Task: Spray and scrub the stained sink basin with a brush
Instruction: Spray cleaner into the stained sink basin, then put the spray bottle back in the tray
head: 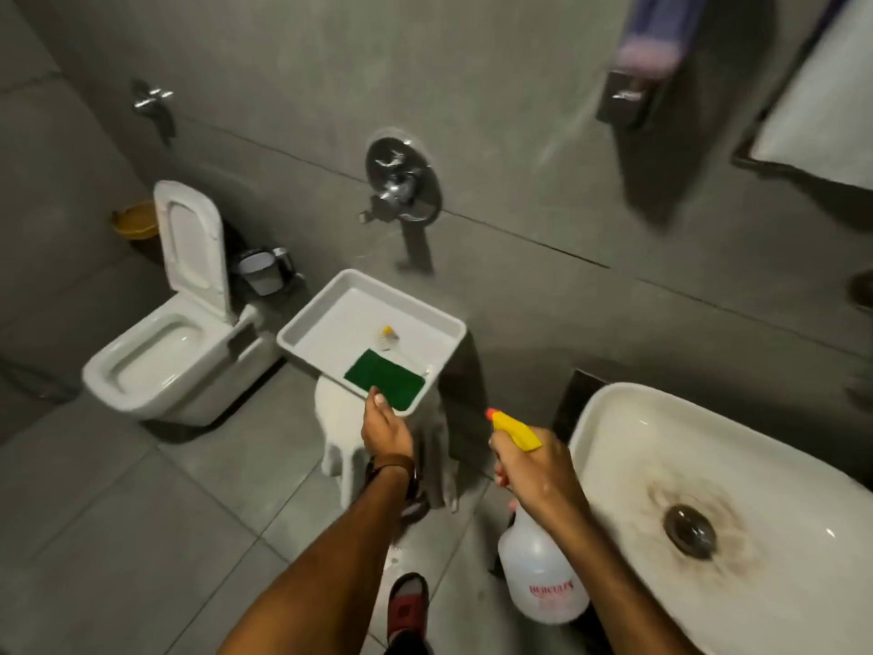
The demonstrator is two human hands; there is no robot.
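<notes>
Left hand [385, 430] fingers pinched on tray [302, 335] rim. Right hand [538, 465] fingers wrapped round spray bottle [538, 574] trigger. Stained sink basin [756, 470] just right; brush [389, 340], green pad [383, 379] inside tray.

Sink basin [737, 446]: white, with brown stains ringed around a dark drain [689, 529].
Spray bottle [538, 574]: translucent white, red lettering, yellow trigger head, orange nozzle tip.
Tray [330, 319]: pale grey.
Scrub pad [385, 379]: dark green.
Brush [389, 337]: white with a yellow end.
Toilet [160, 352]: white.
Wall [519, 134] and floor tiles [118, 536]: grey.
Sandal [407, 607]: red and grey.
</notes>
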